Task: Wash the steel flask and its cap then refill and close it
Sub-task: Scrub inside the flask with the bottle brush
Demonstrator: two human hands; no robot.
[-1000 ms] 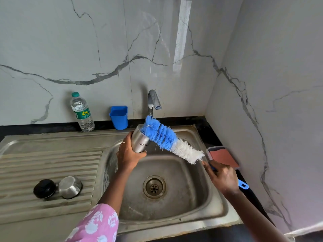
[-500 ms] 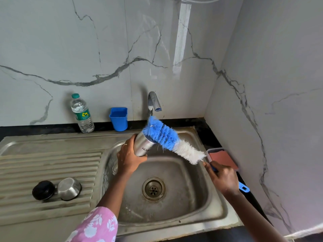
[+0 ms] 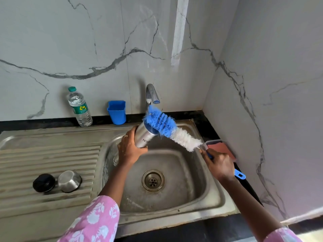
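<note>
At the lower left of the frame, on the ribbed drainboard (image 3: 52, 159) of the steel tabletop, a black cap (image 3: 43, 182) lies touching a steel cup-shaped cap (image 3: 69, 181). Behind them, at the wall, stands a clear water bottle (image 3: 80, 107) with a green top, and to its right a blue plastic cup (image 3: 116, 114). From the bottom edge a forearm in a pink flowered sleeve (image 3: 94, 222) reaches up over the sink basin (image 3: 206, 198). Its left hand (image 3: 130, 149) has its grip clamped round the lower body of the steel flask (image 3: 145, 136), with the fingers wrapped round it and a ring showing. The flask is held above the basin, tilted with its mouth toward the upper right, just below the tap (image 3: 151, 94). The blue bristles of a bottle brush (image 3: 172, 131) lie across that mouth, and the white bristles slope down to the right. Below, the drain (image 3: 153, 180) sits in the basin's middle. At centre right the right hand (image 3: 221, 165), knuckles up, has its grip closed on the brush's blue handle (image 3: 239, 175), whose end sticks out past the wrist. Behind that hand a small tray holding a pink sponge (image 3: 221, 148) sits on the dark ledge.
</note>
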